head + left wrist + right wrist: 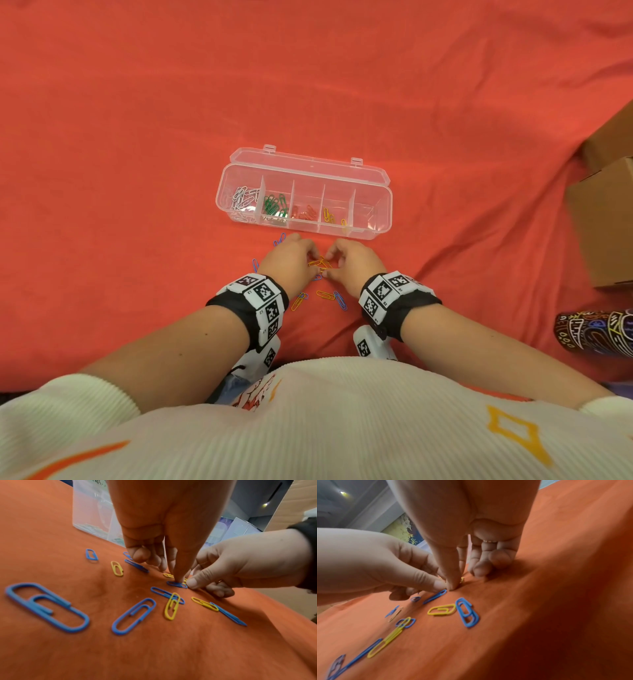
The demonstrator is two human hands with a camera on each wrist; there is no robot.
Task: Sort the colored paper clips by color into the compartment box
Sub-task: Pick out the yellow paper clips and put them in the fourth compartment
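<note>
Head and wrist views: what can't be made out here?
Grip: all views, left hand and right hand fingertips meet over the yellow clips; pinching or only touching, unclear.
Red clips: head view, too small against red cloth to count.
Compartment box: left wrist view, blurred, partly behind the hand.
Blue clip: right wrist view, blurred, cut by the bottom edge.

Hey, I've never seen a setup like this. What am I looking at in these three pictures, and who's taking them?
There is no machine here. You see a person's left hand and right hand, each wearing a marker-covered wristband. The wide picture comes from a head camera, the two close ones from wrist cameras. On the red cloth sits an open compartment box with sorted clips in white, green, red, yellow. Loose blue clips and yellow clips lie nearby. Both hands' fingertips touch the pile; whether either pinches one is unclear.
</note>
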